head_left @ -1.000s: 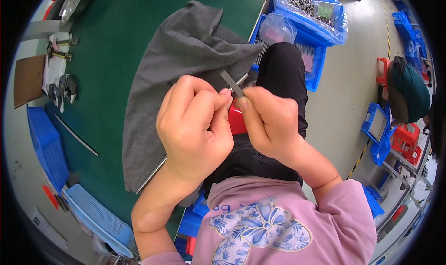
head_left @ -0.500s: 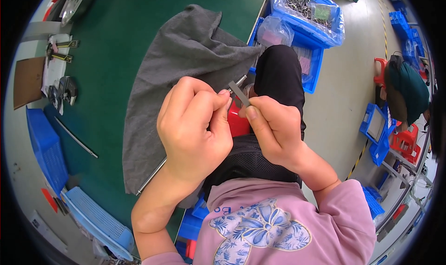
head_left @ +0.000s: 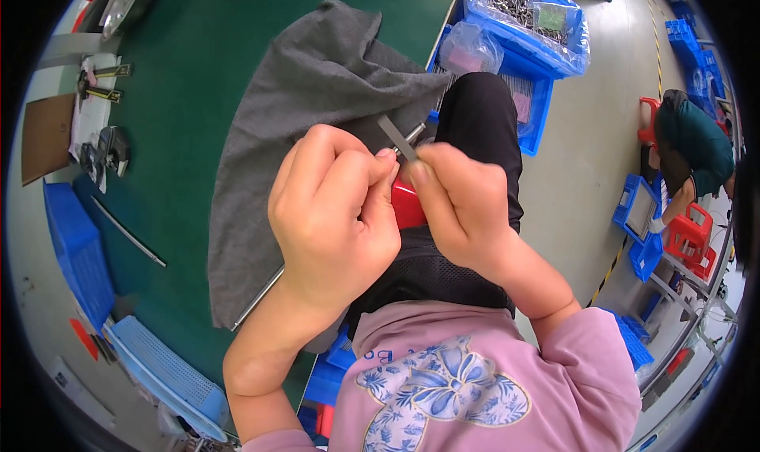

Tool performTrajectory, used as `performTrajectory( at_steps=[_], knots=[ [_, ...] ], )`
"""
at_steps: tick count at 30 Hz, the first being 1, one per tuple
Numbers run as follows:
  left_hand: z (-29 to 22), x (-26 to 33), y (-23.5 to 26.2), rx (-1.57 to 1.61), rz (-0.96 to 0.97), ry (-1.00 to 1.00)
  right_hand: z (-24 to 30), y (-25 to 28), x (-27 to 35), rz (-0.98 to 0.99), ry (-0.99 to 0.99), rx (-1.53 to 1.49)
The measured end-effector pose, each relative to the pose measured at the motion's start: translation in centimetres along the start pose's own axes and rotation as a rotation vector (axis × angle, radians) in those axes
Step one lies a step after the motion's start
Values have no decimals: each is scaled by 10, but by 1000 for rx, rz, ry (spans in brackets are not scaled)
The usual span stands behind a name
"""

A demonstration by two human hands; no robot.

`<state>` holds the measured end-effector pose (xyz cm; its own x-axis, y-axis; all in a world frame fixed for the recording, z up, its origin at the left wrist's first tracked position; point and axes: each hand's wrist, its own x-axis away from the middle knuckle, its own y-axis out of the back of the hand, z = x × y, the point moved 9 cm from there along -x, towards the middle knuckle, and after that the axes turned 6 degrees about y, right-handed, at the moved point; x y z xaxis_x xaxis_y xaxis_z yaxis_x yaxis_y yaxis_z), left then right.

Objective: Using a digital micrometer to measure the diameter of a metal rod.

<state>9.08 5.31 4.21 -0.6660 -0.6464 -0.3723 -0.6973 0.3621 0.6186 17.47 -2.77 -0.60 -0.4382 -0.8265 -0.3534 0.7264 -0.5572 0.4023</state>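
Head cam, dead centre of the frame: my left hand (head_left: 332, 214) and right hand (head_left: 463, 210) are bunched fingertip to fingertip, both pinching a thin grey metal strip (head_left: 397, 138) that pokes up and to the left out of the pinch, with a red part (head_left: 408, 204) showing just below between my palms. Behind them, a grey cloth (head_left: 317, 96) hangs off the edge of the green table (head_left: 206, 80) from upper centre down to lower left. A blue bin of metal parts (head_left: 526, 13) sits top right, and another person (head_left: 689, 147) crouches at the far right edge.
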Motion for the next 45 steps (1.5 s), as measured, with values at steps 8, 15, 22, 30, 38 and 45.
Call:
performTrajectory(
  at_steps=[8,15,22,30,38,45],
  knots=[
    [-1,2,-1,15,-4,-6,-1,2,6,-22,43,20],
    [-3,0,0,-22,-10,-19,5,1,-2,-45,65,25],
    [-1,-2,1,-30,-9,-14,4,2,2,7,31,106],
    [-1,0,3,-19,-51,-38,0,25,4,-145,87,-56],
    [0,0,2,3,-59,-11,14,16,10,-9,204,23],
    [2,0,2,13,-52,0,21,12,2,171,114,115]
  ],
)
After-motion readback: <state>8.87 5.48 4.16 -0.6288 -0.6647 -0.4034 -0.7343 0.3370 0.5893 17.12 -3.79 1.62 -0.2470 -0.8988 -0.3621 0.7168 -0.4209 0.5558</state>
